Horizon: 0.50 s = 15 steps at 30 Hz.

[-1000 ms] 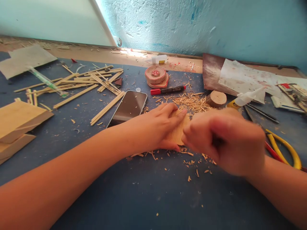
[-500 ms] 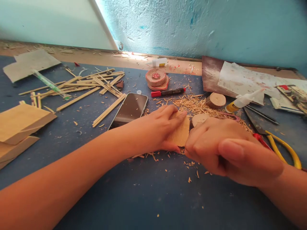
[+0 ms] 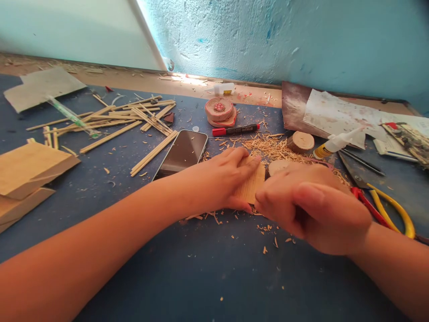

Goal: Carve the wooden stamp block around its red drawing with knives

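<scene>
1. At the centre of the frame, a flat, pale tan wooden piece with fine parallel lines [image 3: 254, 185] lies on a dark blue tabletop [image 3: 201, 277], partly covered by the left hand [image 3: 228, 179].
2. The left hand rests palm down on this piece, its fingers stretched across the upper part and its thumb along the lower edge.
3. Right of centre, the right hand [image 3: 311, 203] is curled, with its knuckles at the wooden piece's right edge; whether it grips anything cannot be told. The two hands are apart.
4. Just above the right hand, a round, pale wood slice [image 3: 277, 167] is partly hidden; a second, bark-edged wood slice [image 3: 301, 141] lies farther up, beside loose, curled tan shavings [image 3: 264, 146].
5. In the upper middle of the frame, a black marker with a red cap [image 3: 236, 130] lies below stacked, red-edged wooden discs [image 3: 220, 109].
6. Left of centre, a dark-screened phone [image 3: 184, 151] lies beside thin, pale wooden sticks [image 3: 115, 136].
7. At the right of the frame, a white glue bottle with a yellow label [image 3: 331, 145] leans above dark-bladed scissors with a yellow handle [image 3: 361, 182].
</scene>
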Available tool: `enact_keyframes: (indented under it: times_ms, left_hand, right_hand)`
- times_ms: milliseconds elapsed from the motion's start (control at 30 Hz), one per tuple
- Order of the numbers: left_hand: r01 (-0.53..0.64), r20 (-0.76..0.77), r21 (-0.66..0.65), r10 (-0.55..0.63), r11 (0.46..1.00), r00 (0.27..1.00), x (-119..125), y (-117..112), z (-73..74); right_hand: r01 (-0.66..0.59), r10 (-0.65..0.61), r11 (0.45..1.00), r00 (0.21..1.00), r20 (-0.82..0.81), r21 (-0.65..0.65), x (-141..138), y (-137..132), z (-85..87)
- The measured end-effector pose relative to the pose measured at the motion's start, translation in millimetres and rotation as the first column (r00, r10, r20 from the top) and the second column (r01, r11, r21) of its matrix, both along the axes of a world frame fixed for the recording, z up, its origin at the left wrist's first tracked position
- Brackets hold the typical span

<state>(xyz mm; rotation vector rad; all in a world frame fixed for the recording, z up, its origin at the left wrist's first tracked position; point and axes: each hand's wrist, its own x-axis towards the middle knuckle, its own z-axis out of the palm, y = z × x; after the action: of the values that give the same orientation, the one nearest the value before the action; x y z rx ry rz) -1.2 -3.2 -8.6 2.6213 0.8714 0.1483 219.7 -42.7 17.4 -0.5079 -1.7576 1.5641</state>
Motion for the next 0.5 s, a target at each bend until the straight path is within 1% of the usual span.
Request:
enact_keyframes:
  times_ms: [67, 100, 167, 233, 300, 367, 433, 500]
  left_hand:
    - [0.004, 0.024, -0.013, -0.003, 1.000, 1.000, 0, 0, -1.0]
    - [0.005, 0.037, -0.027, -0.004, 1.000, 0.999, 0, 0, -1.2]
    - [-0.006, 0.054, -0.057, 0.009, 0.998, 0.998, -1, 0, -1.0]
    - [-0.017, 0.061, -0.075, 0.022, 0.997, 0.998, -1, 0, -0.5]
    - [-0.012, 0.055, -0.075, 0.016, 0.997, 0.998, -1, 0, 0.0]
    - [0.002, 0.040, -0.075, 0.001, 0.997, 0.999, -1, 1, 0.3]
    - [0.013, 0.022, -0.076, -0.011, 0.997, 1.000, -1, 2, 0.6]
    - [0.018, 0.010, -0.066, -0.018, 0.998, 1.000, -1, 2, 0.5]
  right_hand:
    - [-0.136, 0.136, 0.991, 0.990, 0.019, -0.007, 3, 8, 3.7]
    - [-0.182, 0.182, 0.983, 0.983, 0.011, -0.013, 4, 12, 4.5]
    - [-0.214, 0.214, 0.976, 0.977, -0.016, -0.024, 5, 20, 4.4]
    - [-0.192, 0.191, 0.981, 0.981, -0.034, -0.031, 2, 22, 2.8]
    - [-0.090, 0.089, 0.996, 0.995, -0.052, -0.024, -3, 16, 0.2]
    - [0.095, -0.095, 0.995, 0.992, -0.088, -0.010, -10, 3, -3.2]
    - [0.302, -0.301, 0.953, 0.944, -0.131, -0.013, -18, -11, -7.1]
    - [0.428, -0.432, 0.902, 0.892, -0.132, -0.064, -23, -19, -10.1]
